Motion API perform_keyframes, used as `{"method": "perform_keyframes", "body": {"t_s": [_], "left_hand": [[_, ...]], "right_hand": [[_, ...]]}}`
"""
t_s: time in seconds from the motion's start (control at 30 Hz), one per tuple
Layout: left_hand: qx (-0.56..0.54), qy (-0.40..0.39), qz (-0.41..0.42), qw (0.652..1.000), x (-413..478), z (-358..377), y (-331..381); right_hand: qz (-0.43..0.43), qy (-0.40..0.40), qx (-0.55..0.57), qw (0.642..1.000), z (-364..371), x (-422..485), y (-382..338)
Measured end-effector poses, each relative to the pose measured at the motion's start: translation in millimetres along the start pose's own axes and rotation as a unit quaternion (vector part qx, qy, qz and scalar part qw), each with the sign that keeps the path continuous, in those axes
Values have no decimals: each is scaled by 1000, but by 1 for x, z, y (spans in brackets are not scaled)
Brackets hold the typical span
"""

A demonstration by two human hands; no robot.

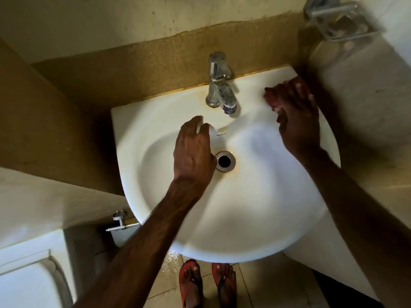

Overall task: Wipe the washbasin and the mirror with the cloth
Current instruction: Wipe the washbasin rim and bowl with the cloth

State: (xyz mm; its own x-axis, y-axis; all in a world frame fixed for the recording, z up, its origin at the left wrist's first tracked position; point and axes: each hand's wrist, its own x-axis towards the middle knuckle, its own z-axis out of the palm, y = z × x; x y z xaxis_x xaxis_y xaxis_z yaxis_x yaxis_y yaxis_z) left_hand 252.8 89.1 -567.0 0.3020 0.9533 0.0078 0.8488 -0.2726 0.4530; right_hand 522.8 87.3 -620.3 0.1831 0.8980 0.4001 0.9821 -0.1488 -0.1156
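A white washbasin (255,214) fills the middle of the view, with a chrome tap (220,85) at its back and a metal drain (225,161) in the bowl. My right hand (295,116) presses a dark red cloth (272,96) flat onto the basin's back right rim, beside the tap. My left hand (193,150) hovers over the bowl just left of the drain, fingers loosely curled, with a small white thing at the fingertips that I cannot identify. The mirror is out of view.
A metal soap dish (340,18) hangs on the wall at the top right. A brown tiled band (133,70) runs behind the basin. A chrome valve (121,221) sticks out below left. My feet in red sandals (206,285) stand on a wet floor.
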Motion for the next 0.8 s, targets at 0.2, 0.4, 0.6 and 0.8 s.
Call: {"method": "perform_keyframes", "body": {"t_s": [0.2,0.4,0.6,0.8], "left_hand": [[10,-18,22,1000,5,-8,-9],[33,-73,40,996,3,-23,-11],[30,-94,57,994,7,-31,-18],[9,-81,71,994,6,-26,-22]], "right_hand": [[187,52,-83,978,4,-10,-11],[297,87,17,951,29,-13,-91],[428,141,219,865,32,-20,-179],[371,114,288,875,24,-42,-191]]}}
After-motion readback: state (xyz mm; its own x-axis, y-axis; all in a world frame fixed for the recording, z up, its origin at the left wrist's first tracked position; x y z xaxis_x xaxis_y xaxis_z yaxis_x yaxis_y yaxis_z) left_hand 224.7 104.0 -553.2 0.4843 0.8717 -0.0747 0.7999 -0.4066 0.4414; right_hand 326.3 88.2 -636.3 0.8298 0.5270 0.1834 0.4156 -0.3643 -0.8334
